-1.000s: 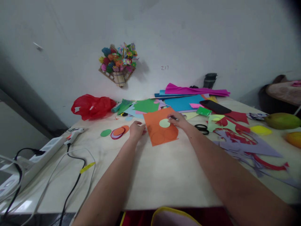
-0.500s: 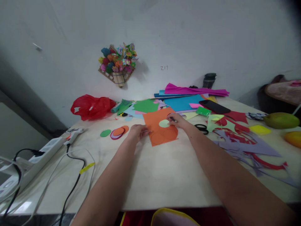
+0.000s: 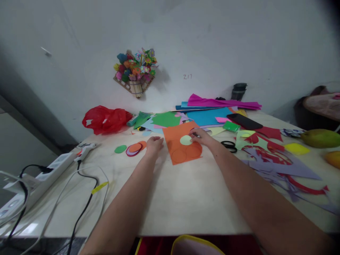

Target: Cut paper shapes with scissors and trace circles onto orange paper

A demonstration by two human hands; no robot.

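Note:
An orange foam or paper sheet [image 3: 170,136] lies on the table in front of me, with pencil-like circle outlines drawn on its lower part. A pale green disc [image 3: 185,140] rests on it. My right hand [image 3: 200,137] is closed around a dark pen [image 3: 196,135], its fingers at the disc's right edge. Just off the sheet's left edge is my left hand [image 3: 154,144], with loosely bent fingers and nothing visible in them. Left of that hand lie cut discs: a green disc [image 3: 120,149] and overlapping orange discs [image 3: 135,147] over purple and red ones.
Black-handled scissors [image 3: 228,146] lie right of my right hand, near purple scraps [image 3: 281,164] and a phone [image 3: 244,121]. Coloured sheets [image 3: 209,116] and a red plastic bag [image 3: 106,119] line the back. A glue gun [image 3: 86,151], power strip [image 3: 50,175] and cables occupy the left.
My left hand has drawn back leftward from the orange sheet's edge. My right hand stays by the pale disc with the pen. The whole view has shifted slightly.

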